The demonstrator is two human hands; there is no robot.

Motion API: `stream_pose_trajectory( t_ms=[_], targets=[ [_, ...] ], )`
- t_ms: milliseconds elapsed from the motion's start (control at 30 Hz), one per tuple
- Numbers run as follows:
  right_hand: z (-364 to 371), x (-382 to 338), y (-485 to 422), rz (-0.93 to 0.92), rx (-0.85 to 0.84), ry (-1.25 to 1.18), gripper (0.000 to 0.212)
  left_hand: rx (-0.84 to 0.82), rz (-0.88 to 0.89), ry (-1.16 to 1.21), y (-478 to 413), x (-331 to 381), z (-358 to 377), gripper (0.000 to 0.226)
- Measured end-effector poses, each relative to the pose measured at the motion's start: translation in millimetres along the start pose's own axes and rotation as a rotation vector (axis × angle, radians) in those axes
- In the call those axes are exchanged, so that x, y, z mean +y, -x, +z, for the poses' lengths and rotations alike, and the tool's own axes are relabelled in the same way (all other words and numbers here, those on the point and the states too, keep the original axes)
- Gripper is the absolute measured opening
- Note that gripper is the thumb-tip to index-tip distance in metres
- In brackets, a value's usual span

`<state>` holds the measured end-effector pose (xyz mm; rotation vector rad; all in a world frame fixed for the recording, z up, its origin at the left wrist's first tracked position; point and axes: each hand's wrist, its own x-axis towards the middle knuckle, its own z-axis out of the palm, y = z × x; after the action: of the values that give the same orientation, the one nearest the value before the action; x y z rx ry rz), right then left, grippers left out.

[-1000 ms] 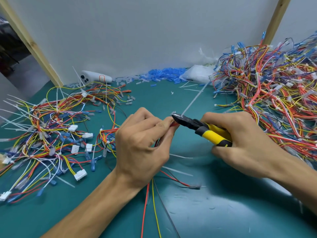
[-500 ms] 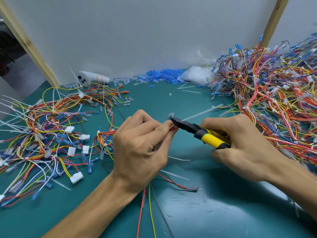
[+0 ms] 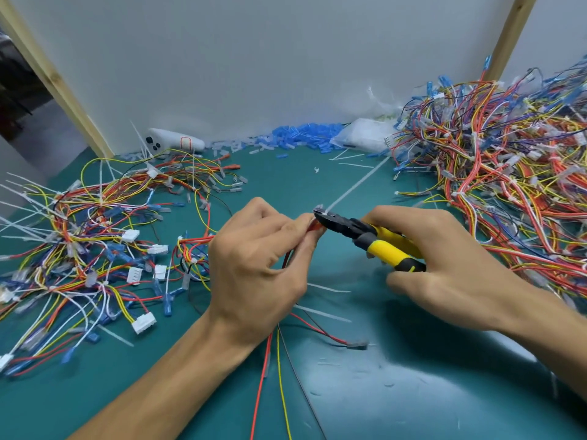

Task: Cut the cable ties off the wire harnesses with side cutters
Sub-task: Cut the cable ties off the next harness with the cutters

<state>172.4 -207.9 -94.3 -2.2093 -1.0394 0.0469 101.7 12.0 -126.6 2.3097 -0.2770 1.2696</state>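
My left hand (image 3: 257, 268) pinches a small wire harness (image 3: 276, 360) of red, yellow and black wires, which trail down toward me. My right hand (image 3: 444, 268) grips the yellow-and-black side cutters (image 3: 371, 239). The cutter jaws sit at a white cable tie (image 3: 349, 188) right at my left fingertips; the tie's long tail points up and to the right. The spot where the jaws meet the tie is partly hidden by my fingers.
A heap of harnesses (image 3: 508, 185) fills the right side, and a looser spread of harnesses (image 3: 95, 242) with white connectors lies on the left of the green mat (image 3: 381, 392). Blue terminals (image 3: 301, 138), a plastic bag (image 3: 365, 136) and a white device (image 3: 173, 142) lie by the back wall.
The cable tie's tail swung down toward the right half a second ago and now points up and to the right again. Both hands have stayed in nearly the same place.
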Motion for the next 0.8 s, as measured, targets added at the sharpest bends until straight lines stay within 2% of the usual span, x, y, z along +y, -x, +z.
stream_pose_trajectory(
  t_ms=[267,800],
  targets=[
    [3.4,-1.3,1.4,0.023,-0.03,-0.076,0.038,-0.03,0.054,0.003,-0.8,-1.2,-1.1,0.016],
    [5.1,-4.8,3.4,0.028,-0.056,-0.226,0.041,-0.08,-0.056,0.228,-2.7,3.4,-1.4,0.005]
  ],
)
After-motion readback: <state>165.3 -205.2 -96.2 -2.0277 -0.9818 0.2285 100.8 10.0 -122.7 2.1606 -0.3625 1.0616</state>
